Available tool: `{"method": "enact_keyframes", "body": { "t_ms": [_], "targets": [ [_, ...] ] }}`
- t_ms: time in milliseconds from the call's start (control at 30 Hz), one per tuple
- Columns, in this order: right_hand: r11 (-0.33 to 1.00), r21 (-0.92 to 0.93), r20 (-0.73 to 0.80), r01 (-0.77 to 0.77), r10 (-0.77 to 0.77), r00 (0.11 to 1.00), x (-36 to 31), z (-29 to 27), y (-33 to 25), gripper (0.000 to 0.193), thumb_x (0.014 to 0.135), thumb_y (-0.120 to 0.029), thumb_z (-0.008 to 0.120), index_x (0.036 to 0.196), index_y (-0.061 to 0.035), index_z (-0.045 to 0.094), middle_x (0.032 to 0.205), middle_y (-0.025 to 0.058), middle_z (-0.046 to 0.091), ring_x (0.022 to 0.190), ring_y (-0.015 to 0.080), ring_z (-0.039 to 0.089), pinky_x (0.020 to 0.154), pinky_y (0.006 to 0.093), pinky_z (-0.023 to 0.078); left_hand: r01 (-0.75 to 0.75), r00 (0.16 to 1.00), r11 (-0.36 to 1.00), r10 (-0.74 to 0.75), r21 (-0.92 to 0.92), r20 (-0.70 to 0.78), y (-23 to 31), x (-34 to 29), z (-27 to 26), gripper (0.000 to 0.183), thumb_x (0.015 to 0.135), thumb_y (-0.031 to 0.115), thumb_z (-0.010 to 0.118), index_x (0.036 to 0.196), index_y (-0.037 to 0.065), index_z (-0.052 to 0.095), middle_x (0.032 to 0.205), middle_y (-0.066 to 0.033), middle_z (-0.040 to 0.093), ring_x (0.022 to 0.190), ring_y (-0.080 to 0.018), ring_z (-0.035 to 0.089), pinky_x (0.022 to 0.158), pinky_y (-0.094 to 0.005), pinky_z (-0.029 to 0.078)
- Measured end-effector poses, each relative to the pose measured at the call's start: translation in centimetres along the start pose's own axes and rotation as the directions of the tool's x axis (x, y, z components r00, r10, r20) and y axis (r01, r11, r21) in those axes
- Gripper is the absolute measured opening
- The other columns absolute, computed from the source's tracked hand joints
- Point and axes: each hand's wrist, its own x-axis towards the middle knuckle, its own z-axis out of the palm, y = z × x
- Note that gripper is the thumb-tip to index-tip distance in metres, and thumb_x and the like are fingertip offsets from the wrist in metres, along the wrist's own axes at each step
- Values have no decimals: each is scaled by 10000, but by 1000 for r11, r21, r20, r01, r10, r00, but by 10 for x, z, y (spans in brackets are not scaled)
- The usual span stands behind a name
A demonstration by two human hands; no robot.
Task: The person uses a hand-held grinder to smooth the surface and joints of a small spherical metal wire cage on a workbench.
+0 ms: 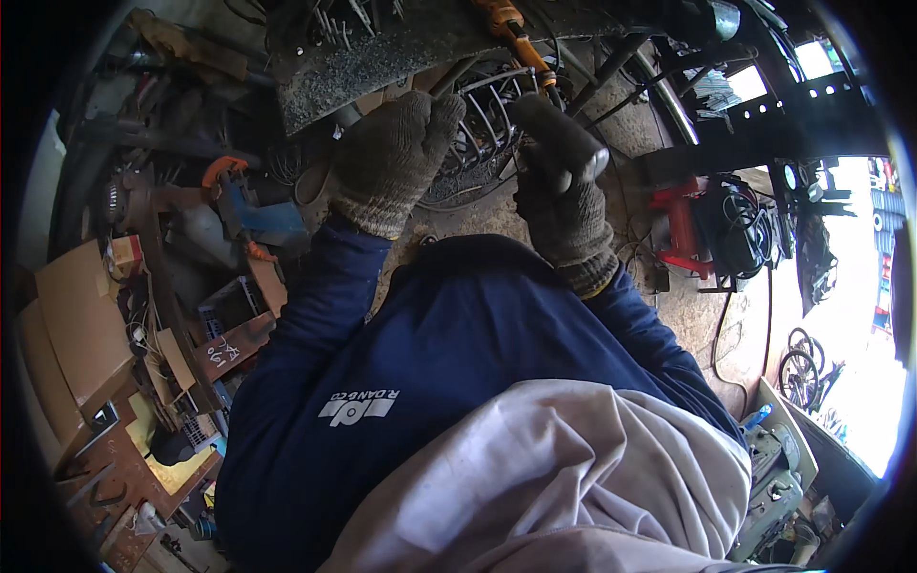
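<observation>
Both my hands wear grey-brown knitted work gloves and are raised in front of me, at the near edge of a dark, grit-covered workbench. My left hand is closed, its fingers folded together beside the bench edge. Apart from it, my right hand is curled into a fist, with dark, shiny patches on its fingers. What either hand holds, if anything, is hidden. Behind and between them, lower down, is a rack of curved metal rods. An orange-bodied power tool lies beyond the right hand.
Left of me are an orange-and-blue clamp-like tool, cardboard boxes and cluttered shelving. To the right stand a red stool with black cables, a dark perforated metal beam and a bicycle. A green machine sits at lower right.
</observation>
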Motion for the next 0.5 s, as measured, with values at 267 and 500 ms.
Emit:
{"method": "enact_keyframes", "body": {
  "t_ms": [267,500],
  "targets": [
    [987,144,-174,-76,101,980,8,-15,-60,271,908,-91,613,1167,-19,579,880,117,662,706,159,645,624,293,521,-143,972,986,155,82,-176,-23,-6,4,363,935,384,599,712,103,550,602,-84,550,554,-290,598,481,-397,472],
    [801,-516,8,-305,360,933,7,-19,-53,309,900,-60,585,1208,-40,562,954,151,644,883,294,637,791,379,517,-27,998,1000,27,1,-65,-10,3,-2,349,916,396,624,733,103,579,639,-87,570,558,-292,594,543,-406,491]
  ]
}}
